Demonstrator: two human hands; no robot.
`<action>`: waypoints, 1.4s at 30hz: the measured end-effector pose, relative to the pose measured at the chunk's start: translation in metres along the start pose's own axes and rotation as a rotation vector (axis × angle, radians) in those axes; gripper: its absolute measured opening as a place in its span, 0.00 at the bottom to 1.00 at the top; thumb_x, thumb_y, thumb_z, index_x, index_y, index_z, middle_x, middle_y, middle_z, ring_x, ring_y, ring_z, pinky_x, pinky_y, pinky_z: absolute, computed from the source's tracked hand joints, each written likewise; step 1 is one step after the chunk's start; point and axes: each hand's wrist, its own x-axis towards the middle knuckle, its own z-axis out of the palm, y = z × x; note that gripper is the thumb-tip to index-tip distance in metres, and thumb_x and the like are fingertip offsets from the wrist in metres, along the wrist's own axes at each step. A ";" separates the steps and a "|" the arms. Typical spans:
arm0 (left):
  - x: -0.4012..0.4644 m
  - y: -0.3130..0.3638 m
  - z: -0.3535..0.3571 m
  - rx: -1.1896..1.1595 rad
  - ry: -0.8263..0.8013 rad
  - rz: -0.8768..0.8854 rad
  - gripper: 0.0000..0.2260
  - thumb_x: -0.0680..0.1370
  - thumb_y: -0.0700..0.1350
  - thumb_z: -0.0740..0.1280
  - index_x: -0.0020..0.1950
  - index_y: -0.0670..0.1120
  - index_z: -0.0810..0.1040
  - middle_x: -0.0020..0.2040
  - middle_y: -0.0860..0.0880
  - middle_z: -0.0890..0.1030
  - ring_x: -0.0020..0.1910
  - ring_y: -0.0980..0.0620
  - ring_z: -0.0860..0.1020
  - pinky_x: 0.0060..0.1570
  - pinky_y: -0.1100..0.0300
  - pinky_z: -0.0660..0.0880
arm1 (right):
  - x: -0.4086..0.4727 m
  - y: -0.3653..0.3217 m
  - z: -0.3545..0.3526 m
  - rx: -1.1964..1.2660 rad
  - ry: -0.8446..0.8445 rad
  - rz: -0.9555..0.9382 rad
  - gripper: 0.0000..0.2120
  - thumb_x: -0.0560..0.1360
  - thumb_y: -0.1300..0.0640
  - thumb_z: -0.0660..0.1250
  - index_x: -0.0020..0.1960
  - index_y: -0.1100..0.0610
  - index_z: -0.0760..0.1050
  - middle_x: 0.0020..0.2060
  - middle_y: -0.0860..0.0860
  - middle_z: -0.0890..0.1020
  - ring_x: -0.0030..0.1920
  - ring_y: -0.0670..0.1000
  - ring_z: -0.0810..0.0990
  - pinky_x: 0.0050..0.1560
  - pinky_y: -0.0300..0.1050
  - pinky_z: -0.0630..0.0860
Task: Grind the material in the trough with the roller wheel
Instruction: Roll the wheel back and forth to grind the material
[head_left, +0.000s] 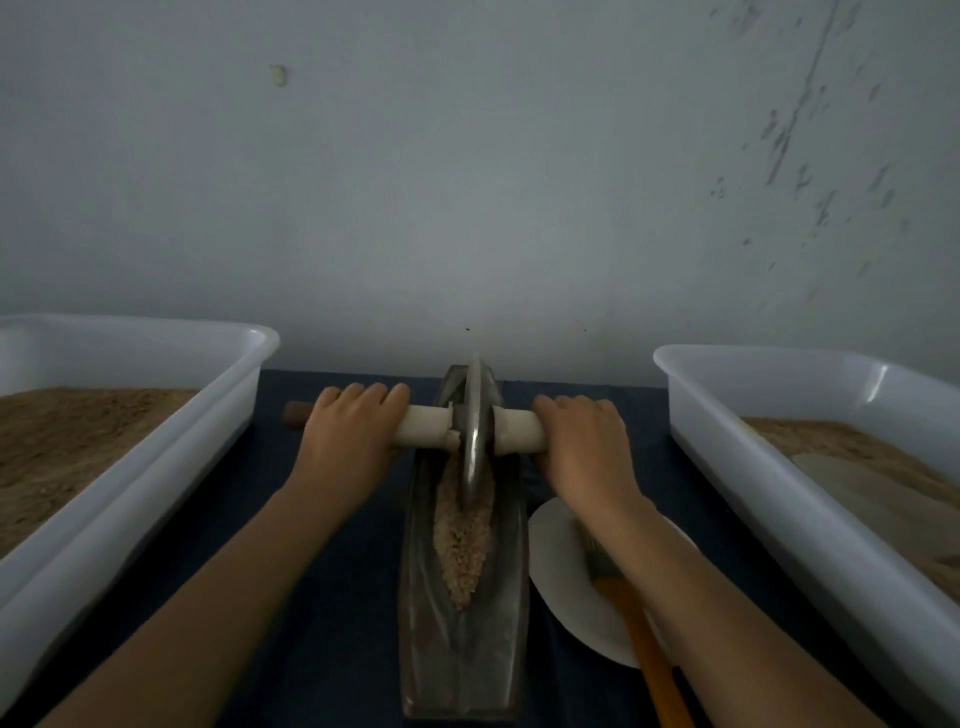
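In trough (462, 649): tan coarse material (464, 545) | upright roller wheel (474, 436) | left hand (349, 436), right hand (587, 441) grip axle

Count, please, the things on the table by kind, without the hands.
White plastic tubs: 2
Metal trough: 1
Roller wheel with handle: 1
White plate: 1
Brush with orange handle: 1
Total: 6
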 end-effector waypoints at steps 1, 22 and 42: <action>0.000 -0.001 -0.003 0.012 -0.038 0.008 0.15 0.74 0.51 0.66 0.58 0.50 0.69 0.54 0.51 0.76 0.53 0.50 0.75 0.52 0.57 0.66 | 0.000 0.000 -0.004 -0.004 -0.036 -0.015 0.09 0.73 0.53 0.66 0.52 0.53 0.72 0.47 0.50 0.79 0.48 0.52 0.76 0.44 0.44 0.61; 0.001 -0.005 -0.034 -0.059 -0.468 0.025 0.13 0.74 0.52 0.66 0.57 0.53 0.70 0.55 0.52 0.77 0.55 0.52 0.76 0.48 0.59 0.68 | 0.008 0.001 -0.030 0.011 -0.541 -0.053 0.06 0.70 0.50 0.68 0.44 0.51 0.74 0.33 0.46 0.73 0.32 0.45 0.71 0.27 0.37 0.61; -0.008 -0.005 -0.047 -0.100 -0.603 0.107 0.14 0.73 0.52 0.68 0.57 0.54 0.71 0.55 0.54 0.77 0.51 0.56 0.75 0.47 0.63 0.67 | 0.000 -0.007 -0.060 0.008 -0.747 -0.091 0.08 0.69 0.51 0.70 0.41 0.54 0.74 0.35 0.48 0.77 0.35 0.46 0.75 0.29 0.36 0.66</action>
